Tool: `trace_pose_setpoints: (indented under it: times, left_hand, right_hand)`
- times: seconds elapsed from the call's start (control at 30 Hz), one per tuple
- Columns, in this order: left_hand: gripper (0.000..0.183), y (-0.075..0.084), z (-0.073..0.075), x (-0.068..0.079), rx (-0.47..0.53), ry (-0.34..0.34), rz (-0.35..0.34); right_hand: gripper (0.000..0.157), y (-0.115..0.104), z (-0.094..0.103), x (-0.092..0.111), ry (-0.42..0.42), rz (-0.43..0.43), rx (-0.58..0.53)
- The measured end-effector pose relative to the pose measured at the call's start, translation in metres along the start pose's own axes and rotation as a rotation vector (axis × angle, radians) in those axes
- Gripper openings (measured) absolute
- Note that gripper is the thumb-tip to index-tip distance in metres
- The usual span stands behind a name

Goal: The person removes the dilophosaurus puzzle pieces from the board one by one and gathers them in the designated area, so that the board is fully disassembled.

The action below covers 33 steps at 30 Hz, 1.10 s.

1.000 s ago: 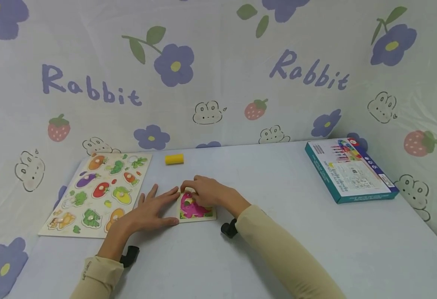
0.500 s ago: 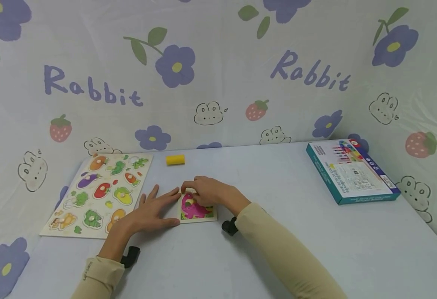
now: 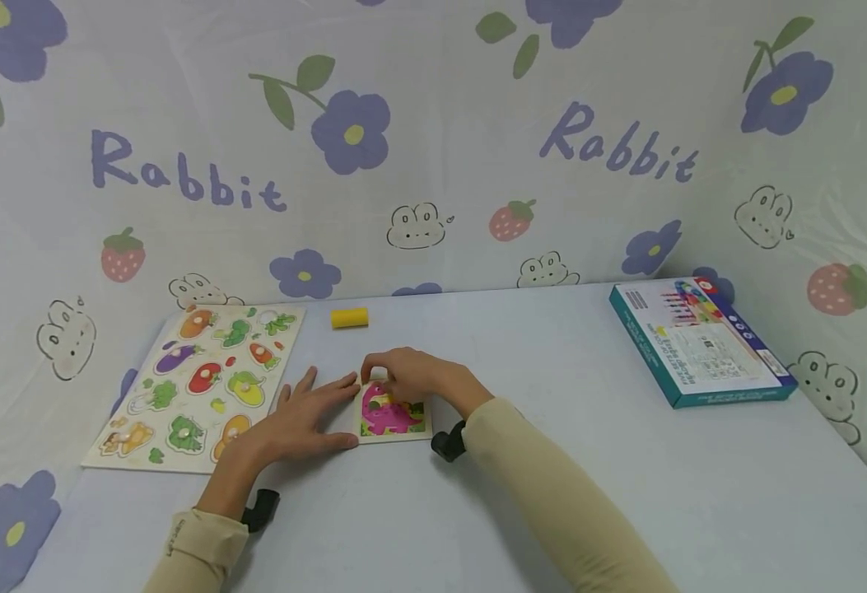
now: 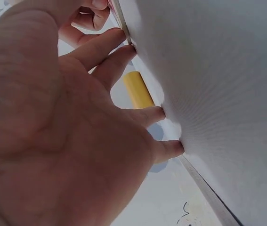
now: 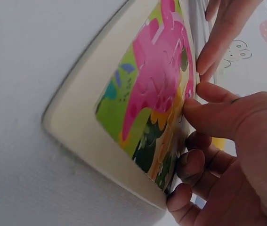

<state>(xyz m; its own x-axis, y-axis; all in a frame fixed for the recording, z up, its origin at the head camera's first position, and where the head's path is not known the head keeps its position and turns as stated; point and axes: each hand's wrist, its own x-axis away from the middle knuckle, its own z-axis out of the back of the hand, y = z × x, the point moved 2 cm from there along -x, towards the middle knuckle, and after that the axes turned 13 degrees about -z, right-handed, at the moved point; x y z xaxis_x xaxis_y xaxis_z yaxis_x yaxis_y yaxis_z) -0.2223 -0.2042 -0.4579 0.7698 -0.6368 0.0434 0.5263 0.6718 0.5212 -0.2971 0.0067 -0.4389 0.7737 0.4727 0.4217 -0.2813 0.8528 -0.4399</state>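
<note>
Cylinder [image 3: 349, 318] beyond dinosaur puzzle [image 3: 389, 420], between vegetable board [image 3: 194, 402] and box [image 3: 700, 344].

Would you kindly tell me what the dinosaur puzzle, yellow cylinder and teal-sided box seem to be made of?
Dinosaur puzzle: probably wood or fibreboard, from its pale, thick frame; the picture looks glossy, catching light.
Yellow cylinder: perhaps painted wood or plastic; its smooth, even surface leaves that open.
Teal-sided box: likely smooth printed cardboard, judging by flat panels.
</note>
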Motion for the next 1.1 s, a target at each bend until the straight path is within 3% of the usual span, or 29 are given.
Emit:
trace_pose_setpoints:
  times: [0.27, 0.53, 1.1]
  left_hand:
    - [0.068, 0.0026, 0.0028, -0.0027, -0.006, 0.036, -0.028]
    - [0.054, 0.0032, 0.0017, -0.0037, -0.005, 0.019, -0.055]
    - [0.05, 0.0021, 0.0009, -0.0028, 0.024, 0.014, -0.062]
  right_hand:
    - [0.034, -0.0002, -0.0002, 0.0017, 0.007, 0.012, -0.029]
    - [0.032, -0.0001, -0.0009, 0.0033, 0.028, 0.045, -0.035]
    - [0.028, -0.0017, -0.0026, 0.0053, 0.119, 0.062, -0.019]
